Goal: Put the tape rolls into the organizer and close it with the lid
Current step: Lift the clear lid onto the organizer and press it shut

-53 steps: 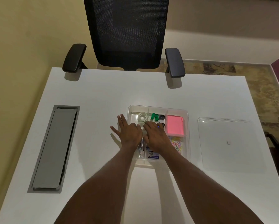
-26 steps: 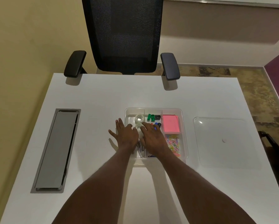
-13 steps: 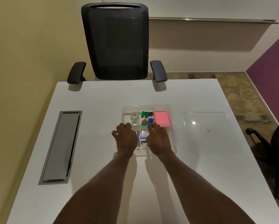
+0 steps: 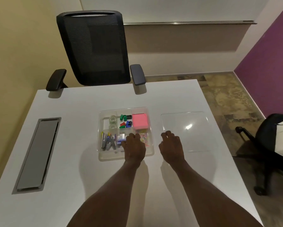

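Observation:
A clear plastic organizer (image 4: 101, 154) lies uncovered in the middle of the white table (image 4: 75, 104). Two clear tape rolls (image 4: 113, 119) lie one behind the other in its far-left compartment. The clear lid (image 4: 194, 118) lies flat on the table to the organizer's right. My left hand (image 4: 134, 149) hovers over the organizer's near-right part, fingers loosely curled, holding nothing. My right hand (image 4: 171, 147) is at the lid's near-left corner with fingers bent down and empty; whether it touches the lid is unclear.
The organizer also holds a pink sticky-note pad (image 4: 140, 120), coloured clips (image 4: 125, 122), paper clips and staplers (image 4: 108, 141). A grey cable hatch (image 4: 37, 153) is set in the table's left side. A black office chair (image 4: 94, 48) stands beyond the far edge, another (image 4: 265, 140) at right.
Both hands have left the tape-roll compartment and moved right. The left is now over the organizer's near-right part and the right is at the lid's corner. The camera view tilted up.

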### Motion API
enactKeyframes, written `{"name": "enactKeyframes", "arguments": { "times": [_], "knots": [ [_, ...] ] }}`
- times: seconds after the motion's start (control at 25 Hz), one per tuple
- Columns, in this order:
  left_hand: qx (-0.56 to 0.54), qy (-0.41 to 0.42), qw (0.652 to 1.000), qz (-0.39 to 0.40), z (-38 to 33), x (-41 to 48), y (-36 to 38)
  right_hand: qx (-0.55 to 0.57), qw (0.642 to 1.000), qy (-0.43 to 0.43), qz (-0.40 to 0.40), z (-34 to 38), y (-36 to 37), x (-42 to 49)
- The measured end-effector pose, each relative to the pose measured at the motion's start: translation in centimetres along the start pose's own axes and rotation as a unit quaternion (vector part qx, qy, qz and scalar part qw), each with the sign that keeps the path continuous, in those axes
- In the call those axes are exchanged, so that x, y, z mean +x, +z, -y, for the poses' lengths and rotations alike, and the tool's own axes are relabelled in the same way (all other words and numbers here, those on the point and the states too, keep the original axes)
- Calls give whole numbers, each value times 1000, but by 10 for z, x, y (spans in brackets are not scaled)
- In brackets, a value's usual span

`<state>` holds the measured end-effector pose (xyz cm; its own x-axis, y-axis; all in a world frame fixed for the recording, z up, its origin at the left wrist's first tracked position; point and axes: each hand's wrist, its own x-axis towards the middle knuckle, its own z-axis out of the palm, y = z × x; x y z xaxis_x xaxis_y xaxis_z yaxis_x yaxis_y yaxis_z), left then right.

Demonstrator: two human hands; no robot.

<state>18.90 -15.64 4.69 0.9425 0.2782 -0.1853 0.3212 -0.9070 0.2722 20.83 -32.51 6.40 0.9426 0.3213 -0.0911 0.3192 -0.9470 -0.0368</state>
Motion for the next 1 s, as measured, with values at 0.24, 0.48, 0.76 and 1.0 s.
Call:
{"name": "enactKeyframes", "arguments": {
  "times": [0.24, 0.48, 0.76, 1.0],
  "knots": [
    [-63, -17, 998, 15, -86, 12, 27, -59, 998, -3, 27, -102, 0, 19],
    [-60, -7, 998, 35, -138, 41, 48, -22, 999, 33, -8, -184, 4, 48],
    [-120, -51, 988, 79, -163, 78, 77, 8, 994, 104, 37, -267, 41, 92],
    [-96, -98, 985, 104, -170, 101, 94, 64, 967, 244, 28, -290, 62, 109]
  ]
}}
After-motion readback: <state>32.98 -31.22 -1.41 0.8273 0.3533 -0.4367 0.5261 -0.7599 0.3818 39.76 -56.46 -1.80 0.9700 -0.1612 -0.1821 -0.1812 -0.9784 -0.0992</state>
